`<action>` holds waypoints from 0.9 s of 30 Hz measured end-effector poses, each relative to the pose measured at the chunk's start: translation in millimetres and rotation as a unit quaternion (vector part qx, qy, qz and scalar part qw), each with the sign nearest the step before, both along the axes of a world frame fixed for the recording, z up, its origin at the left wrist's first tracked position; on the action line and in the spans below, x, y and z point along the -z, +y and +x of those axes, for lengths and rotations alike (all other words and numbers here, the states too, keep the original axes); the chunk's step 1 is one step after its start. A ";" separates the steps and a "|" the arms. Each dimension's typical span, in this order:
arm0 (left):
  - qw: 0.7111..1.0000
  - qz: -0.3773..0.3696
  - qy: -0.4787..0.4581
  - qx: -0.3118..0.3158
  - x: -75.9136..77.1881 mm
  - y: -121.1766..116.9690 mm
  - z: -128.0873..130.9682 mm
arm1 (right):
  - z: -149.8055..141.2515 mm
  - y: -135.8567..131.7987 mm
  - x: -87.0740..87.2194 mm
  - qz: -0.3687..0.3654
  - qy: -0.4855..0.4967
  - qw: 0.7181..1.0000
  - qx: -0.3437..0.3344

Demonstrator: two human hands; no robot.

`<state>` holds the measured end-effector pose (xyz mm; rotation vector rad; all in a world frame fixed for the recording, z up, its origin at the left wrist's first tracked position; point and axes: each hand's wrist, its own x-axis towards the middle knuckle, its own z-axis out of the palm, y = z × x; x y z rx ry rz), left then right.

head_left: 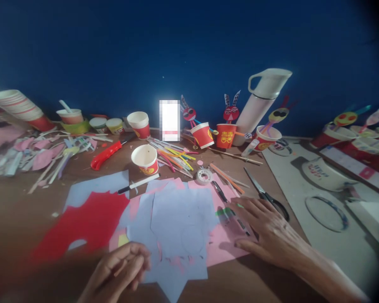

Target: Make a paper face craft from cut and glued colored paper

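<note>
My left hand is at the lower edge of the paper, fingers curled in and thumb laid against them; what they hold, if anything, is hidden. Stretched out over pink paper, my right hand has its fingers beside a clear pen. A green strip lies close to those fingertips. Between the hands are light blue sheets with cut edges. Red paper with a jagged outline lies to the left. A white marker with a black cap rests at the top of the sheets.
Behind the paper stand a paper cup, coloured sticks and a tape roll. Scissors lie right, a red utility knife left. Cup figures and a leaning thermos line the blue wall. Paper scraps cover the far left.
</note>
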<state>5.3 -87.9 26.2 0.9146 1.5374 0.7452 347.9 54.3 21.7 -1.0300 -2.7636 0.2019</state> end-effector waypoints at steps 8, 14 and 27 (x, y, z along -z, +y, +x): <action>0.999 -0.013 -0.034 -0.023 14.9 1.6 2.2 | -54.8 4.3 -9.1 -0.185 0.020 0.970 0.160; 0.998 -0.003 -0.045 -0.052 23.8 1.7 8.3 | -70.7 32.1 -10.5 -0.214 -0.002 0.958 0.189; 0.998 -0.018 -0.067 0.012 27.6 0.6 -2.4 | -69.5 12.1 -31.9 -0.201 0.080 0.965 0.145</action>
